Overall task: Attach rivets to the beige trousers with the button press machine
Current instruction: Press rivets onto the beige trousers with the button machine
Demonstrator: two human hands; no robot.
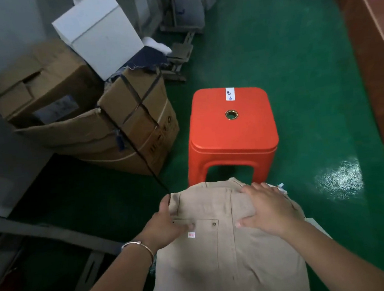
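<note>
We reach both bare forearms forward and down. Our left hand (164, 225) curls at the edge of what we hold, thumb lying on top and fingers tucked under, a thin bracelet (138, 246) on its wrist. Our right hand (266, 208) lies palm-down, fingers straight and spread, thumb pointing inward.

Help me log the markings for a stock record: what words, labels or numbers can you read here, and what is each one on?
None can be read.
White sticker on the red stool: small dark and blue marks, too small to read.
Pink tag on the beige trousers: red print, blurred.
Cardboard box side: dark symbols, too blurred to read.
</note>
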